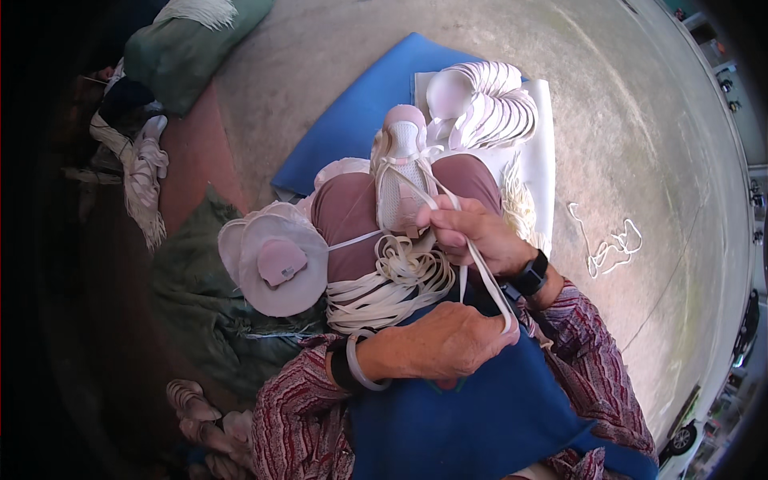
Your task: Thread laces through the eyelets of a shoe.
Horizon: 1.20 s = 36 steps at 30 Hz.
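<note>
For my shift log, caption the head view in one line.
Left hand and right hand hold a white lace running from a pale shoe upper, beside bunched laces.

a blue sheet [340, 124], a loose white lace [594, 262] and a dark green cloth [188, 276] lie on a grey floor [616, 152]; pale pieces [192, 400], apparently shoe parts, sit in shadow lower left.

Your right hand [474, 232] pinches a flat white fabric lace [491, 282] just beside the pink-and-white mesh shoe upper [392, 180] on your mauve-trousered lap [344, 212]; your left hand [444, 340] grips the lace nearer your body. A tangled bundle of cream laces [376, 296] lies nearby. Overlapping pale shoe pieces [500, 112] rest toward the far edge of the white sheet [545, 172] on the grey floor [632, 160].
</note>
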Motion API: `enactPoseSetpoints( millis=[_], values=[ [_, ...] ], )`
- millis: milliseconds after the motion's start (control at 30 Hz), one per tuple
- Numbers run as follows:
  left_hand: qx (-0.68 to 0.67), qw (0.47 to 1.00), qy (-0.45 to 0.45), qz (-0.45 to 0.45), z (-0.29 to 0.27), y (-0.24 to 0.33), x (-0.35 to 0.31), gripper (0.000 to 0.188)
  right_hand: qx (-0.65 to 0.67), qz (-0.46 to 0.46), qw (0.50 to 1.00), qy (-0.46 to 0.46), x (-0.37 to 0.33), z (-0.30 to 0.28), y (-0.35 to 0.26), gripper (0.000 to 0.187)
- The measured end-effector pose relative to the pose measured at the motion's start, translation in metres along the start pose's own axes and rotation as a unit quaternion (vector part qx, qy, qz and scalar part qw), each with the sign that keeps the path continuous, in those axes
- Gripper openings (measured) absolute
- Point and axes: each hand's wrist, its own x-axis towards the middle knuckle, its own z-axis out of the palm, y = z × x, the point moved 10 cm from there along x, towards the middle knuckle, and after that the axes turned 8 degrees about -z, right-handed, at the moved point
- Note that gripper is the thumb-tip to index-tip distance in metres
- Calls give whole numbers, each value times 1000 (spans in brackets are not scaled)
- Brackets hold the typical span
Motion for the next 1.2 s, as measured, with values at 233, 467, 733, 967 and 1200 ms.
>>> enactPoseSetpoints(
  millis=[233,467,733,967,1200],
  values=[
    [-209,947,240,51,-93,-97,-30,37,-218,74,968,-96,-46,-1,-17,25],
    [-603,753,258,-47,-126,-144,4,47,-367,-30,912,-183,-2,62,20,20],
    [-331,914,227,-63,-97,-119,-39,31,-517,-44,794,-315,-27,70,21,17],
    [-81,943,323,-23,-85,-82,-60,23,-514,-106,851,11,12,-17,-53,16],
    [-121,922,368,-16,-86,-81,-67,27,-666,-276,686,98,39,-7,-86,17]
  ],
)
